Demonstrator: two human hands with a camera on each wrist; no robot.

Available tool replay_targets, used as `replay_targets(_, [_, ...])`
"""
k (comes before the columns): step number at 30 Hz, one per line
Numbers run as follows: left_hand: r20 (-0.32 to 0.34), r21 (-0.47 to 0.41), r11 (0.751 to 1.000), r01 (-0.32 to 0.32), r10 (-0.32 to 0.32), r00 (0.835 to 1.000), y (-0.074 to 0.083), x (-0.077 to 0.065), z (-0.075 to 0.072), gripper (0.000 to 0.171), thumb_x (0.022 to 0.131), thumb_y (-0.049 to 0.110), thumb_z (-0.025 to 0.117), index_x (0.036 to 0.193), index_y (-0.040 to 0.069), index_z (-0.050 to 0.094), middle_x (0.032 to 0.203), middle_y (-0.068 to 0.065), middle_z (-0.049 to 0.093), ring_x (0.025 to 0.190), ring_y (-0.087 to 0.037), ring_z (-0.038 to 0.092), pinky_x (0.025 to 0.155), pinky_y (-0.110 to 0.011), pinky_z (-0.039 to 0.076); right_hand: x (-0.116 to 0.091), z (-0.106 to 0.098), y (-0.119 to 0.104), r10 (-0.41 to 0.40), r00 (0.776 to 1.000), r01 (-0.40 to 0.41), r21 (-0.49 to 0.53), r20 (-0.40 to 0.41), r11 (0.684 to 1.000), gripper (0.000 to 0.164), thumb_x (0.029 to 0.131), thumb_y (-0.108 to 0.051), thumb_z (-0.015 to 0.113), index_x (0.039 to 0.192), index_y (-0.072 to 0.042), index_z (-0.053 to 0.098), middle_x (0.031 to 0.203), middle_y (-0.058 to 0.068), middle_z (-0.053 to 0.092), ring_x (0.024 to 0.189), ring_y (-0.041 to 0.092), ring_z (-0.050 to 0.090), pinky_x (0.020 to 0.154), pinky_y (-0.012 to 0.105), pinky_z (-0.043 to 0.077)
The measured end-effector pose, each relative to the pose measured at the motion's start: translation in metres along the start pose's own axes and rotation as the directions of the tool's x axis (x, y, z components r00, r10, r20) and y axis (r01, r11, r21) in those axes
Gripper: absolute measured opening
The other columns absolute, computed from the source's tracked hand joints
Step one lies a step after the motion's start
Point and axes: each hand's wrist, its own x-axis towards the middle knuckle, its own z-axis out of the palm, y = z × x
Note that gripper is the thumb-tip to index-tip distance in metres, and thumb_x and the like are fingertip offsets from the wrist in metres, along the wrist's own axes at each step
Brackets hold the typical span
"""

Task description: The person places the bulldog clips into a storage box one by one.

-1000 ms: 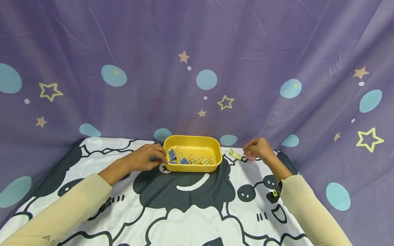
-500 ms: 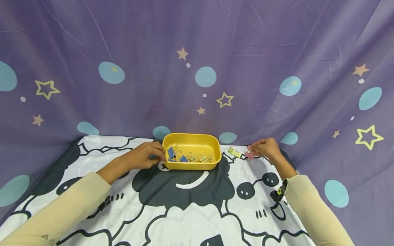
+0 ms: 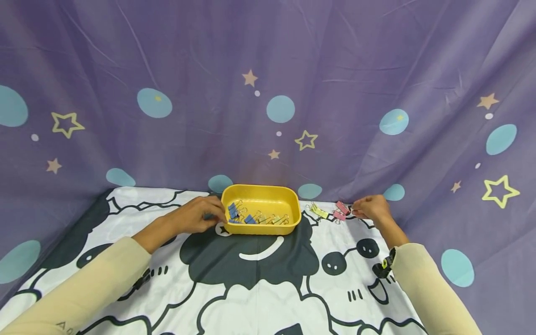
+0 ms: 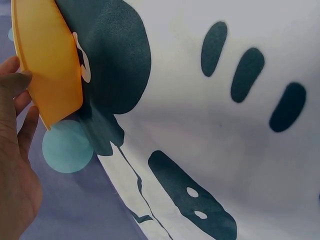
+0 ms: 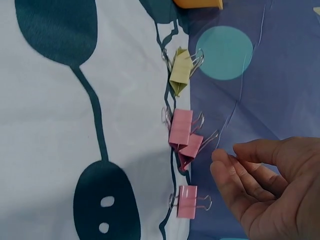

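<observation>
In the head view my left hand (image 3: 198, 214) grips the left end of a yellow tray (image 3: 289, 200). The left wrist view has its thumb against the tray wall (image 4: 52, 60) and fingers round the rim. Blue binder clips (image 3: 250, 219) and pale green ones lie inside the tray. My right hand (image 5: 270, 185) hovers beside several binder clips, fingers bent and holding nothing. Two pink clips (image 5: 180, 129) overlap; the fingertips are just short of one's wire handle. Another pink binder clip (image 5: 187, 202) lies apart, and a yellow binder clip (image 5: 181, 72) sits nearer the tray.
A white cloth (image 3: 259, 307) with black cartoon shapes covers the table. Behind its back edge hangs a purple curtain (image 3: 201, 116) with stars and blue ovals, close to the tray and loose clips. A dark wrist device (image 3: 384, 266) is on my right wrist.
My right hand has drawn back to the right from the pink binder clips, uncovering two of them in the head view. My left hand and the tray have stayed in place.
</observation>
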Motion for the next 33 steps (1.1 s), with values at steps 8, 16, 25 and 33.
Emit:
replay_targets(8, [0.012, 0.004, 1.0, 0.026, -0.026, 1.0, 0.002, 0.0, -0.001, 0.033, 0.083, -0.013, 0.086, 0.1, 0.015, 0.09, 0.106, 0.001, 0.083, 0.102, -0.017, 0.075, 0.091, -0.043, 0.065, 0.004, -0.005, 0.008, 0.007, 0.998, -0.007, -0.006, -0.068, 1.0, 0.033, 0.096, 0.001, 0.076, 0.121, 0.022, 0.074, 0.07, -0.001, 0.08, 0.062, 0.006, 0.076, 0.066, 0.027, 0.069])
replay_targets(16, [0.014, 0.009, 1.0, 0.019, -0.019, 1.0, 0.002, 0.001, -0.003, 0.032, 0.084, -0.012, 0.086, 0.101, 0.015, 0.09, 0.106, 0.0, 0.083, 0.102, -0.018, 0.075, 0.089, -0.042, 0.065, 0.01, -0.01, 0.016, 0.046, 0.989, -0.041, 0.036, -0.14, 0.999, 0.027, 0.093, 0.004, 0.079, 0.115, 0.021, 0.077, 0.066, 0.001, 0.079, 0.058, 0.009, 0.077, 0.067, 0.032, 0.07])
replay_targets(25, [0.014, 0.014, 1.0, 0.012, -0.012, 1.0, 0.001, 0.003, -0.003, 0.032, 0.083, -0.012, 0.087, 0.1, 0.015, 0.09, 0.106, 0.0, 0.083, 0.103, -0.018, 0.075, 0.09, -0.043, 0.065, 0.016, -0.016, 0.026, 0.057, 0.969, -0.069, -0.045, -0.241, 0.997, 0.019, 0.091, -0.002, 0.079, 0.103, 0.012, 0.08, 0.058, -0.004, 0.073, 0.053, 0.008, 0.073, 0.062, 0.032, 0.069])
replay_targets(33, [0.028, 0.011, 1.0, 0.018, -0.018, 0.999, 0.003, 0.003, -0.002, 0.031, 0.083, -0.011, 0.087, 0.1, 0.015, 0.09, 0.105, -0.003, 0.084, 0.103, -0.019, 0.075, 0.09, -0.044, 0.064, 0.024, -0.017, 0.036, 0.105, 0.957, -0.121, -0.043, -0.271, 0.992, 0.013, 0.094, -0.009, 0.082, 0.097, 0.004, 0.083, 0.059, -0.006, 0.075, 0.051, 0.006, 0.071, 0.062, 0.031, 0.068])
